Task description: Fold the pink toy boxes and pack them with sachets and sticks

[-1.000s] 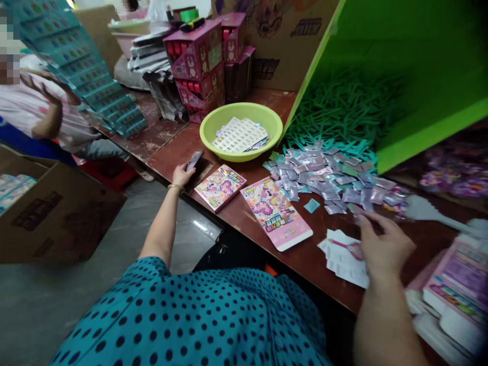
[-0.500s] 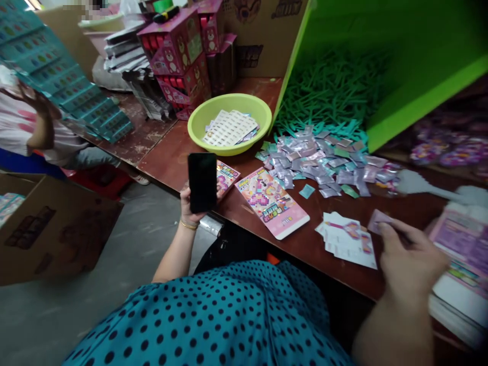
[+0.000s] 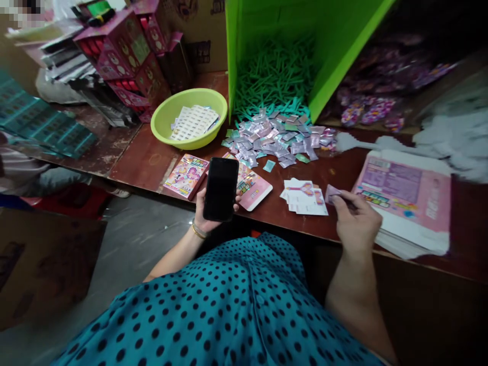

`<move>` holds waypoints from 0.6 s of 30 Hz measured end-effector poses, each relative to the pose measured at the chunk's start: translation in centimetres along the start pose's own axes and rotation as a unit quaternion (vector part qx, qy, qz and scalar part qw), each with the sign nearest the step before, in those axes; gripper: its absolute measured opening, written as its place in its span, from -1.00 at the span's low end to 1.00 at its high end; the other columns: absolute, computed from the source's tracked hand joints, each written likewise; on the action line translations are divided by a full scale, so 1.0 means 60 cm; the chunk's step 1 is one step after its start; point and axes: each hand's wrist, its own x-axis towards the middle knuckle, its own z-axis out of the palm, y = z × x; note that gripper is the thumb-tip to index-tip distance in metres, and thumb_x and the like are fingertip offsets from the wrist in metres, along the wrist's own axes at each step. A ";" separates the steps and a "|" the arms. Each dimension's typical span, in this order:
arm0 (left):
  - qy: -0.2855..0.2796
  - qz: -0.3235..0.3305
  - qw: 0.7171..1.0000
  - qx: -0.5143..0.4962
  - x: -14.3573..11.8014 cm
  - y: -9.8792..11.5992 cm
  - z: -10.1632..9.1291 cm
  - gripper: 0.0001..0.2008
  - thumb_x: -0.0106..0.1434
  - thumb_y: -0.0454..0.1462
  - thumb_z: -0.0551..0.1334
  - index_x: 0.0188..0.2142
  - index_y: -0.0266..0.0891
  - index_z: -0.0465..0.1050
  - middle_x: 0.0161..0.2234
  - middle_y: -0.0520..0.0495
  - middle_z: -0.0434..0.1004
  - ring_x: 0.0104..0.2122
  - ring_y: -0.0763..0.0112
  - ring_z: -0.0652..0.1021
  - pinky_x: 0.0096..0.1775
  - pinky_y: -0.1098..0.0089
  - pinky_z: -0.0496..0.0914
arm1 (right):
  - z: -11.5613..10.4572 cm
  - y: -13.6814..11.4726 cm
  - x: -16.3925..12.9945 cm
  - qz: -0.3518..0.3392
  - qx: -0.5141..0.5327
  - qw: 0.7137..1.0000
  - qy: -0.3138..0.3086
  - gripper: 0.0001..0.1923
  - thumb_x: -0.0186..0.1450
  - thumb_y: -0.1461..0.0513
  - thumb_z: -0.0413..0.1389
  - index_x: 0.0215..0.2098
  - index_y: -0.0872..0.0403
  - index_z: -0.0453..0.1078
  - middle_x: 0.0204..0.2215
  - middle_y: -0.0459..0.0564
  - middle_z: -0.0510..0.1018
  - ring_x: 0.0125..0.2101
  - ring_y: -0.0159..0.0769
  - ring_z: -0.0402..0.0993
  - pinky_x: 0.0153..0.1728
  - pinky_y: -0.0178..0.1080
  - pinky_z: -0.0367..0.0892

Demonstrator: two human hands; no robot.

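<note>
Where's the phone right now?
In the head view, the phone is upright in the left hand, left of centre, at the table's near edge, in front of the two pink packs.

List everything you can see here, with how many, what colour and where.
phone: one, black, left hand
sachet: one, lilac, right hand
sachet pile: many, silvery pink and teal, table centre
bowl: one, lime, holds white sheets
small boxes: two, pink, by the phone
leaflets: small stack, white
flat cartons: stack, pink, right
bin: one, green, holds teal sticks
left hand: closed around phone
right hand: pinching sachet
</note>
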 end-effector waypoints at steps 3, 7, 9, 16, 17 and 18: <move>-0.004 -0.004 1.000 0.004 -0.019 -0.008 0.012 -0.15 0.17 0.32 0.11 0.17 -0.27 0.44 0.15 -0.34 0.52 0.19 -0.05 0.48 0.07 0.07 0.46 | -0.021 0.017 -0.011 0.003 0.001 1.000 0.007 -0.53 0.21 -0.01 0.24 -0.10 0.16 0.65 -0.18 0.14 0.70 -0.21 -0.17 0.62 -0.05 -0.16 0.49; -0.010 -0.013 1.000 -0.009 -0.041 -0.010 0.020 -0.17 0.19 0.29 0.11 0.17 -0.28 0.43 0.13 -0.33 0.52 0.11 0.03 0.52 -0.01 0.15 0.48 | -0.038 0.027 -0.020 -0.011 0.002 1.000 0.015 -0.55 0.21 0.01 0.25 -0.11 0.17 0.65 -0.22 0.16 0.70 -0.27 -0.20 0.61 -0.07 -0.17 0.49; -0.013 -0.013 1.000 -0.007 -0.046 -0.011 0.025 -0.18 0.19 0.29 0.11 0.17 -0.26 0.43 0.13 -0.33 0.52 0.09 0.04 0.53 -0.02 0.16 0.49 | -0.040 0.026 -0.023 -0.013 0.001 1.000 0.015 -0.55 0.21 0.01 0.25 -0.11 0.16 0.65 -0.22 0.15 0.70 -0.27 -0.20 0.61 -0.07 -0.16 0.49; 0.030 0.070 0.989 0.123 -0.031 0.011 -0.020 -0.20 0.25 0.28 0.05 0.22 -0.21 0.42 0.10 -0.28 0.57 0.02 0.05 0.59 -0.07 0.13 0.54 | -0.030 0.010 -0.025 0.018 0.000 1.000 -0.008 -0.58 0.22 0.00 0.21 -0.13 0.14 0.61 -0.26 0.12 0.69 -0.26 -0.18 0.61 -0.11 -0.17 0.50; 0.078 0.115 0.968 0.207 -0.023 0.034 -0.046 -0.22 0.27 0.26 0.05 0.21 -0.22 0.43 0.06 -0.27 0.60 -0.01 0.08 0.61 -0.08 0.13 0.55 | -0.028 0.009 -0.024 0.018 -0.001 1.000 -0.009 -0.60 0.22 0.01 0.20 -0.15 0.13 0.60 -0.27 0.12 0.69 -0.27 -0.19 0.62 -0.13 -0.17 0.51; 0.134 0.167 0.931 0.295 -0.015 0.064 -0.078 -0.24 0.28 0.24 0.05 0.20 -0.23 0.43 0.01 -0.25 0.62 -0.05 0.11 0.62 -0.08 0.14 0.55 | -0.027 0.008 -0.023 0.019 0.000 1.000 -0.010 -0.62 0.22 0.02 0.20 -0.16 0.12 0.59 -0.28 0.11 0.69 -0.27 -0.19 0.62 -0.14 -0.18 0.51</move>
